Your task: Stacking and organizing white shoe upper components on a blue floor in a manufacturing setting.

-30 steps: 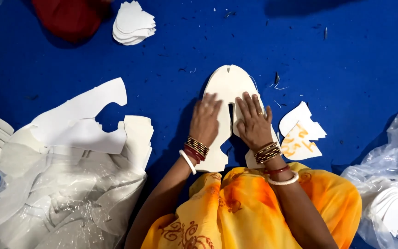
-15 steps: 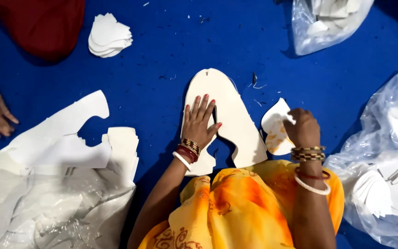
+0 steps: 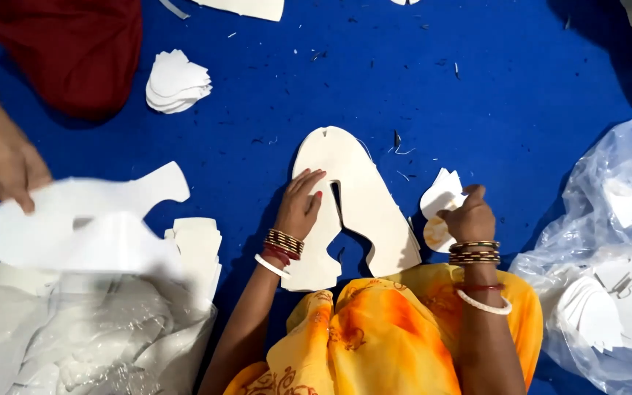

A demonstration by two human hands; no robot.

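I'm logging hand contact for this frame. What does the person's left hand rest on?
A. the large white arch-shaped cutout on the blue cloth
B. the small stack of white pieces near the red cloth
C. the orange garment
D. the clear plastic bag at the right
A: the left hand lies flat, fingers spread, on the large white arch-shaped cutout, while the right hand is at the small pieces beside it.

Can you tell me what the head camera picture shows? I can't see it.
A left hand presses flat on a big white arch-shaped cutout on blue cloth, while the right hand picks at small white pieces.
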